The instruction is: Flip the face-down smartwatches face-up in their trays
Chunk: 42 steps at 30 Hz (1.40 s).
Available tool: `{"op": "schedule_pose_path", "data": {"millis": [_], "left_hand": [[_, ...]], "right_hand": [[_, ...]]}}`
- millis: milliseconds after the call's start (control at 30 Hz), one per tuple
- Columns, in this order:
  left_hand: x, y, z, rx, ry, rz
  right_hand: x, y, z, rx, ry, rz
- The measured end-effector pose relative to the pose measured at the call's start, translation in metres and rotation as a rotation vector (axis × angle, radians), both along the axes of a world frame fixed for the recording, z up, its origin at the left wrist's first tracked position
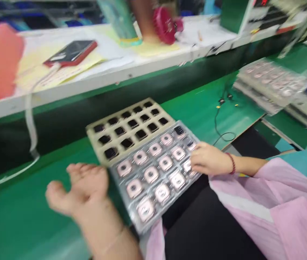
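A clear plastic tray (157, 184) holds several pinkish square parts with round centres, and dark pieces show in its far right pockets. Behind it, partly under its edge, lies a beige tray (95, 144) with several dark square pieces. My right hand (209, 159), with a beaded band at the wrist, is over the right edge of the clear tray with fingers bent together; what they hold, if anything, is hidden. To the left of both trays my left hand (81, 187) is palm up above the green mat, fingers spread, holding nothing.
A white shelf (142, 66) runs behind, bearing a phone (73, 52), papers and a pink fan (165, 25). A white cable (30, 126) hangs at the left. Stacked trays (272, 83) stand at the right, near a thin black cable (216, 122) on the green table (196, 104).
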<state>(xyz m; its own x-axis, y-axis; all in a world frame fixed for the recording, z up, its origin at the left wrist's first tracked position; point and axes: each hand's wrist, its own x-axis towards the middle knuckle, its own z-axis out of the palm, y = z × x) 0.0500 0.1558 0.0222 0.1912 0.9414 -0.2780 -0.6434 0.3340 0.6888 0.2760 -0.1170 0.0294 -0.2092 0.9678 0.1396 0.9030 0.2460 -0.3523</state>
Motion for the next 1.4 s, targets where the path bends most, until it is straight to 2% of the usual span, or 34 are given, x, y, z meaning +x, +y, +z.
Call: {"op": "schedule_pose_path", "data": {"millis": [33, 100, 167, 233, 400, 533, 633, 867, 933, 1067, 1133, 1233, 1400], "left_hand": [[-0.010, 0.001, -0.006, -0.110, -0.100, 0.100], [-0.021, 0.005, -0.018, -0.177, -0.199, 0.026], [-0.023, 0.010, -0.030, -0.147, -0.230, 0.073], [-0.023, 0.013, -0.037, -0.136, -0.210, 0.061], [-0.029, 0.014, -0.045, -0.046, -0.116, 0.020], [-0.033, 0.018, -0.051, 0.003, -0.104, 0.000], [-0.032, 0.018, -0.051, -0.004, -0.119, -0.005], [-0.028, 0.013, -0.042, -0.084, -0.191, -0.008], [-0.028, 0.012, -0.042, -0.086, -0.196, -0.010], [-0.027, 0.012, -0.043, -0.079, -0.141, 0.025], [-0.026, 0.012, -0.044, -0.070, -0.119, 0.037], [-0.025, 0.012, -0.042, -0.075, -0.121, 0.036], [-0.028, 0.012, -0.040, -0.116, -0.227, -0.009]], "right_hand": [[0.000, 0.000, -0.002, 0.018, -0.014, -0.022], [0.000, -0.001, -0.007, -0.004, -0.052, -0.051], [0.000, -0.003, -0.009, -0.038, -0.057, -0.043], [0.001, -0.006, -0.006, -0.059, 0.001, -0.035], [0.011, -0.001, 0.002, -0.107, 0.241, -0.097], [0.020, 0.010, -0.005, -0.163, 0.189, -0.126], [0.023, 0.014, -0.007, -0.189, 0.183, -0.109], [0.025, 0.015, 0.006, -0.259, 0.207, -0.052], [0.024, 0.017, 0.006, -0.212, 0.187, -0.064], [0.017, 0.032, -0.003, 0.003, 0.058, -0.161], [0.015, 0.042, -0.009, 0.054, -0.032, -0.151], [0.017, 0.053, -0.010, 0.036, -0.061, -0.101], [0.028, 0.063, -0.001, -0.079, 0.103, -0.093]]}}
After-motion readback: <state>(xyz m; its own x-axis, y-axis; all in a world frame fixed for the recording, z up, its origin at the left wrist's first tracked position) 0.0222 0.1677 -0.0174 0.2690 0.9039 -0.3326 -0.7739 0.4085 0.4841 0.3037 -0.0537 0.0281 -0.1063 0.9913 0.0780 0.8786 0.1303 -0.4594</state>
